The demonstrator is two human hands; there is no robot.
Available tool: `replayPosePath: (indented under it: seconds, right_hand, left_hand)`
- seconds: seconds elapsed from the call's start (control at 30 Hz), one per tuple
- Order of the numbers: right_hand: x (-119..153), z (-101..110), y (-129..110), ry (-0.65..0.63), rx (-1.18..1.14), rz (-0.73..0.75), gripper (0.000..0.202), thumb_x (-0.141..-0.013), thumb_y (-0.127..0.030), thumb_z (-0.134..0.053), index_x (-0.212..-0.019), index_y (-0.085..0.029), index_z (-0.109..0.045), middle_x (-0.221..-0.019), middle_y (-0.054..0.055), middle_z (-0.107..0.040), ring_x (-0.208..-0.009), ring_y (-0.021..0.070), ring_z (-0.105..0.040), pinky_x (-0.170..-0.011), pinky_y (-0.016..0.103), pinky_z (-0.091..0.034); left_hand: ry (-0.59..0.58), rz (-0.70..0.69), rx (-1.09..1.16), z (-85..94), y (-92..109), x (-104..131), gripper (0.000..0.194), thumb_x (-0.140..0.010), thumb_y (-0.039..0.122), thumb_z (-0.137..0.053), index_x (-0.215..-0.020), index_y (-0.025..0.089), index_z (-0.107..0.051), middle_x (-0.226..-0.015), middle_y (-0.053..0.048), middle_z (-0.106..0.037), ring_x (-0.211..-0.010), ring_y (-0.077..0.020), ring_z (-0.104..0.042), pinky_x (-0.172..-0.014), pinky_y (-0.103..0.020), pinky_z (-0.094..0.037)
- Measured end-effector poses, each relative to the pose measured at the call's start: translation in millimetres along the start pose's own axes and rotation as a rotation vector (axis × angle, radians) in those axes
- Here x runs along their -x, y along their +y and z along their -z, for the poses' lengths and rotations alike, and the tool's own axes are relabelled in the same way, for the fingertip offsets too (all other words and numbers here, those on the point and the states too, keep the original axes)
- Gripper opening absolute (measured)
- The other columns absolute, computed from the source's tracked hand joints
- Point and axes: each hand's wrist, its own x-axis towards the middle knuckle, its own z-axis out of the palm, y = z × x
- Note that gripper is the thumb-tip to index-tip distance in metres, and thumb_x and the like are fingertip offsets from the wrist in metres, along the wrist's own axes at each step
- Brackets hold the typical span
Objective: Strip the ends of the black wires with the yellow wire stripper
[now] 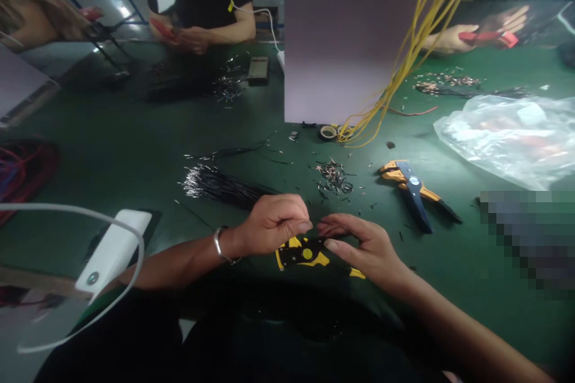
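The left hand (275,224) is curled closed with thumb against forefinger, though I cannot tell whether it pinches anything, while the right hand (372,244) is loosely open, thumb apart from fingers, just beside it. The yellow-and-black hand tool (308,253) lies on the green table (485,251) beneath them, with a bundle of black wires (224,184) to the far left. Small scattered offcuts (333,178) and blue-and-orange pliers (415,185) lie farther off, the pliers to the right.
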Motion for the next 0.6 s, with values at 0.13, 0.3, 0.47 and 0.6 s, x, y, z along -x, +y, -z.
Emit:
replayPosePath:
  seconds: [0.13, 0.3, 0.47, 0.6]
  right_hand:
    - [-1.7, -4.2, -9.6, -0.003, -0.002, -0.009, 0.016, -0.082, -0.031, -0.063, -0.091, -0.021, -0.071, -0.081, 0.004, -0.074, -0.072, 0.0187, -0.069, -0.068, 0.03, -0.056]
    - [-1.5, -5.3, -9.0, 0.005, -0.135, -0.071, 0.014, -0.082, -0.031, -0.063, -0.079, -0.021, -0.074, -0.069, 0.003, -0.073, -0.064, 0.0178, -0.066, -0.062, 0.03, -0.055]
    - [2.7, -6.8, 1.8, 0.016, -0.481, -0.225, 0.009, -0.075, -0.027, -0.073, -0.078, -0.019, -0.076, -0.069, 0.004, -0.074, -0.065, 0.0181, -0.068, -0.066, 0.032, -0.056]
    - [3.0, -8.1, 4.6, 0.035, -0.618, -0.291, 0.007, -0.071, -0.023, -0.076, -0.076, -0.018, -0.077, -0.067, 0.004, -0.074, -0.062, 0.0174, -0.068, -0.065, 0.032, -0.056]
  left_hand:
    - [-0.114, -0.064, 0.036, -7.2, 2.7, 2.2, 0.02, -0.084, 0.018, -0.053, -0.066, 0.017, -0.062, -0.068, -0.008, -0.065, -0.066, -0.0159, -0.061, -0.065, -0.027, -0.048]
    - [-0.143, -0.05, 0.074, -10.5, 2.4, 3.8, 0.019, -0.084, 0.019, -0.054, -0.067, 0.018, -0.063, -0.069, -0.009, -0.066, -0.066, -0.0162, -0.062, -0.065, -0.026, -0.049]
    - [-0.105, -0.006, 0.117, -11.5, -1.8, 2.6, 0.022, -0.085, 0.021, -0.055, -0.065, 0.016, -0.063, -0.068, -0.009, -0.065, -0.065, -0.0154, -0.06, -0.064, -0.027, -0.048]
    - [-0.075, 0.067, 0.163, -10.9, -3.3, 1.9, 0.028, -0.086, 0.026, -0.057, -0.061, 0.015, -0.062, -0.065, -0.008, -0.064, -0.063, -0.0139, -0.059, -0.062, -0.025, -0.046]
